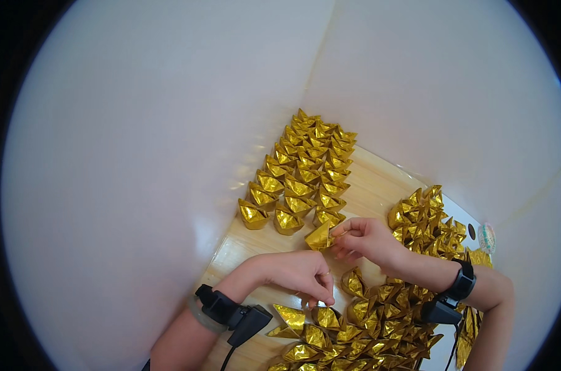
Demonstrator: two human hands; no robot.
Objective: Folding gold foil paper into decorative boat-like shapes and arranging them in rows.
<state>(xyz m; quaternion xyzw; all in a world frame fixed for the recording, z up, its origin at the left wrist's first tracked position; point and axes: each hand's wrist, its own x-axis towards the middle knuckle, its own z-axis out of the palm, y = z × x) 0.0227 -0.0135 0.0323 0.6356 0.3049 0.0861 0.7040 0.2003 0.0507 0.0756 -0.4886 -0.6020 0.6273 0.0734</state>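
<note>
Between the thumb and forefinger of my right hand [368, 240] is the corner of a folded gold foil paper ingot [318, 237]. That ingot sits at the near end of the rows, tilted compared with its neighbours. My left hand [297, 273] is bent downward, fingers curled together, its tips right at another gold paper ingot [327, 318] on the edge of the near pile. Whether those fingertips grip that ingot is hidden. A lone ingot [353, 282] lies between my hands and the pile. Each wrist wears a black strapped device.
Neat rows of gold ingots [300, 185] stand on the wooden tabletop [379, 179] toward the far corner. Loose ingots [385, 315] heap up at the near right, and more [422, 216] lie beyond my right forearm. Pale walls [138, 154] enclose the table. A pastel oval object [487, 238] lies at right.
</note>
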